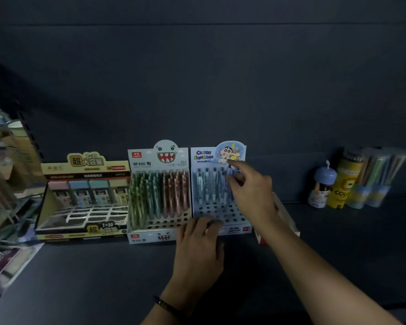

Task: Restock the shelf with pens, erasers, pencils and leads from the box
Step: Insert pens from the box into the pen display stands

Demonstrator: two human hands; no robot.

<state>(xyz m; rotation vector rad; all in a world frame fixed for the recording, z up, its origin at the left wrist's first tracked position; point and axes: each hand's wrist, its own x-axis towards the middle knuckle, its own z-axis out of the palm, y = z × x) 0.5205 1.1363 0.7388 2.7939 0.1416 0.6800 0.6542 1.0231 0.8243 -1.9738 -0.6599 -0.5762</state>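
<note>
The shelf [80, 277] looks partly stocked. On it, the blue pen display [204, 158] has only its back rows filled. The left hand [199, 245] rests flat on its front edge, while the right hand [251, 191] reaches among the pens [201, 184]; whether it grips one, I cannot tell.

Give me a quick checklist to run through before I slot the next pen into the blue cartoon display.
1. Blue cartoon cardboard display stands upright on the dark shelf: ok.
2. Left hand rests on its front edge, steadying it: ok.
3. Free holes in its front rows: ok.
4. Right hand at the back-row blue pens, pen in its fingers: cannot tell, blurred.
</note>
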